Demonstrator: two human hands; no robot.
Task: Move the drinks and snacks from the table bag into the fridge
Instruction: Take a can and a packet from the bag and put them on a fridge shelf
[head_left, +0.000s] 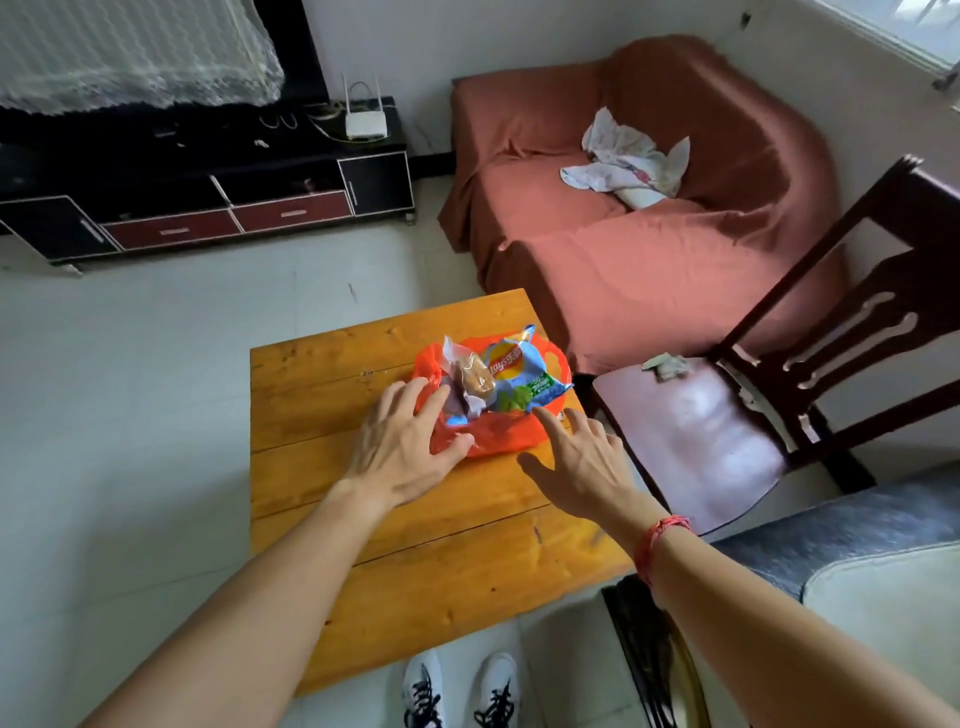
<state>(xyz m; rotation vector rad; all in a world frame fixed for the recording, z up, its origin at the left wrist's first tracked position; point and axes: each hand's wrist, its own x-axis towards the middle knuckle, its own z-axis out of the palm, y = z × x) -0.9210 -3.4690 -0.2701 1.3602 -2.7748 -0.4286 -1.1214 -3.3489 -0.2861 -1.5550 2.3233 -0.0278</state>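
Left hand (400, 457) fingers spread, touching orange bag (501, 440) | right hand (584, 470) fingers spread, just beside bag

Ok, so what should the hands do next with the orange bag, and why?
Probably the right hand should pinch the blue chip packet and lift it out: the orange bag lies open, the left hand rests on it, and both hands hold nothing.

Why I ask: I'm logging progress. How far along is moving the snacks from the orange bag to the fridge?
Nothing looks done: the blue crisp packet and clear-wrapped pastry sit in the orange plastic bag on the wooden table. In hand: the left hand rests on the bag, the right hand reaches open beside it; neither holds anything. Left: every item's move; no fridge is in view.
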